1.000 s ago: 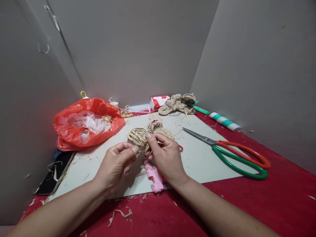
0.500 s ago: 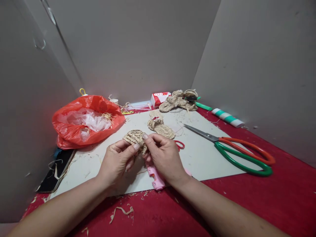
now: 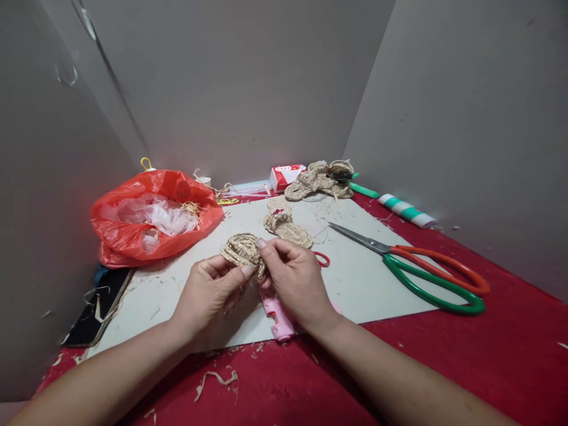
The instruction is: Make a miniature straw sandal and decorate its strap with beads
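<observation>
Between my two hands is a small woven straw slipper (image 3: 242, 248), made of coiled tan braid. My left hand (image 3: 210, 284) pinches its near left edge between thumb and fingers. My right hand (image 3: 293, 278) grips the right end, thumb on top. Part of the slipper is hidden behind my fingers. Below my right hand lies a pink plastic tool (image 3: 279, 319), partly covered by that hand. Just beyond, a finished-looking straw slipper (image 3: 288, 228) with red beads rests on the white board (image 3: 355, 290). A red scissor handle (image 3: 323, 258) shows beside my right hand.
Large scissors (image 3: 399, 254) with orange and green handles lie to the right. A red plastic bag (image 3: 155, 219) stands at left, above a black phone-like slab (image 3: 97, 307). At the back are more straw slippers (image 3: 319, 180), a red-white box (image 3: 286, 177) and a striped green-white object (image 3: 407, 210).
Both hands stay nearly in place on the straw slipper, with a slight shift of the left fingers. The whole view has drifted a little to the left.
</observation>
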### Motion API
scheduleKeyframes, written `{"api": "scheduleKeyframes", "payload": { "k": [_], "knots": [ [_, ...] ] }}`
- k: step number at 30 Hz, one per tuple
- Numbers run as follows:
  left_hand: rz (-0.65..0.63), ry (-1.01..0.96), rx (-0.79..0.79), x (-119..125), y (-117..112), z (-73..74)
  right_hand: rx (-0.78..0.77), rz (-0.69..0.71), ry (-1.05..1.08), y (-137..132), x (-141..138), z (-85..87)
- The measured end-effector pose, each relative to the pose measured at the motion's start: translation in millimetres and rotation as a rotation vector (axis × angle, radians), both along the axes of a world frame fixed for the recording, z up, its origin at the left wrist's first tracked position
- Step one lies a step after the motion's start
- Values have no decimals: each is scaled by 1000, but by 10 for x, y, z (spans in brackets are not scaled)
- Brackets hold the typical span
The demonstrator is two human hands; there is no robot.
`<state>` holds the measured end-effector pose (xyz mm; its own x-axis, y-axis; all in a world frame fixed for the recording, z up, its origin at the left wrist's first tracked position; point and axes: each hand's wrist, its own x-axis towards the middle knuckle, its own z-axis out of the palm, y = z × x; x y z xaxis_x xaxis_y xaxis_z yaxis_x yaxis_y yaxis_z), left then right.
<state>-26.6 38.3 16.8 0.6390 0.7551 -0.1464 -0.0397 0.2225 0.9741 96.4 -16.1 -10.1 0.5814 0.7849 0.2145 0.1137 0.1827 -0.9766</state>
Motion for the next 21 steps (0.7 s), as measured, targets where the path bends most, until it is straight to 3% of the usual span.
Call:
{"api": "scheduleKeyframes", "payload": {
  "k": [5, 9, 11, 13, 15, 17, 21],
  "knots": [
    [-164, 141, 148, -79, 100, 76, 18, 23, -102, 18, 127, 2],
    [-269, 290, 298, -162, 221, 223, 42, 82, -187, 35, 255, 54],
    [-219, 315, 434, -209, 278, 311, 37, 126, -221, 42, 314, 87],
    [-27, 239, 643, -249, 319, 383, 22, 192, -265, 43, 355, 113],
    [83, 182, 817, -275, 336, 427, 6, 269, -324, 36, 368, 128],
    [0, 227, 877, -286, 331, 441, -5, 337, -384, 25, 356, 132],
    [-255, 387, 852, -287, 304, 415, -20, 426, -446, 10, 315, 119]
  ]
}}
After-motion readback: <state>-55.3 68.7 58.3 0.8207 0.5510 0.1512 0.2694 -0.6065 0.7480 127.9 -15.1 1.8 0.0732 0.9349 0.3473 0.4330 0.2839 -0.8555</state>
